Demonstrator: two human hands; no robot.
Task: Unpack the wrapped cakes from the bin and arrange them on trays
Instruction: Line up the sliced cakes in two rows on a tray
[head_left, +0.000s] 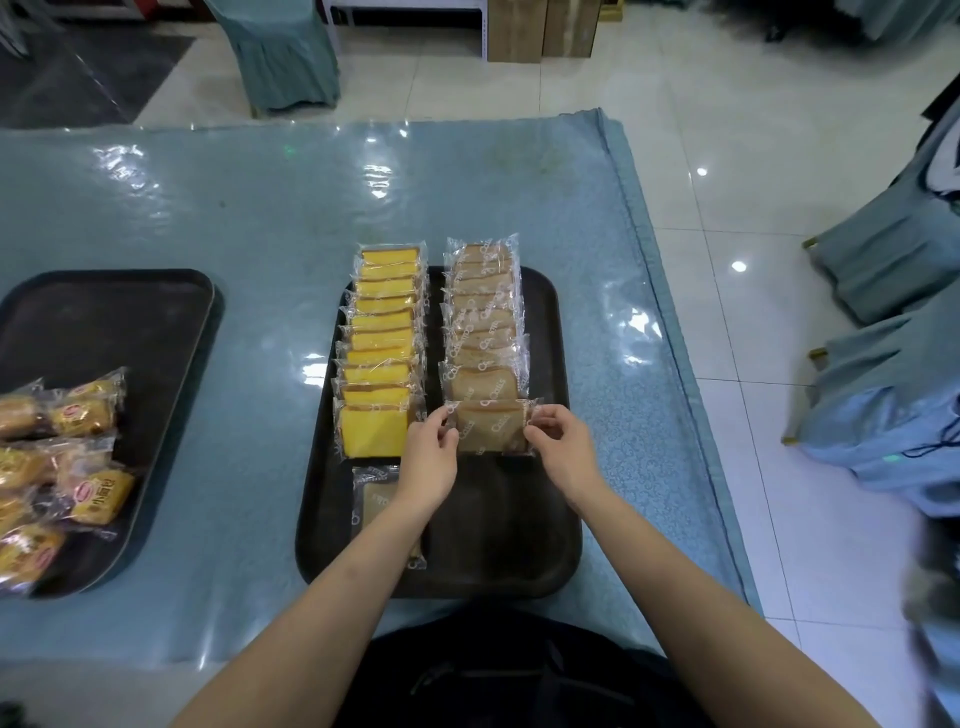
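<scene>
A black tray (550, 509) lies in front of me on the table. It carries a row of several wrapped yellow cakes (382, 338) on the left and a row of several wrapped brown cakes (485, 317) on the right. At the near end of the brown row sits one more wrapped brown cake (491, 426). My left hand (428, 460) pinches its left wrapper edge and my right hand (558, 447) pinches its right edge. Another wrapped cake (374, 499) lies flat on the tray below the yellow row, partly hidden by my left forearm.
A second black tray (156, 322) at the left holds several small yellow-wrapped cakes (67, 457). The table has a blue cloth (260, 218) under clear plastic. Its right edge drops to a tiled floor, where chairs in blue covers (893, 332) stand.
</scene>
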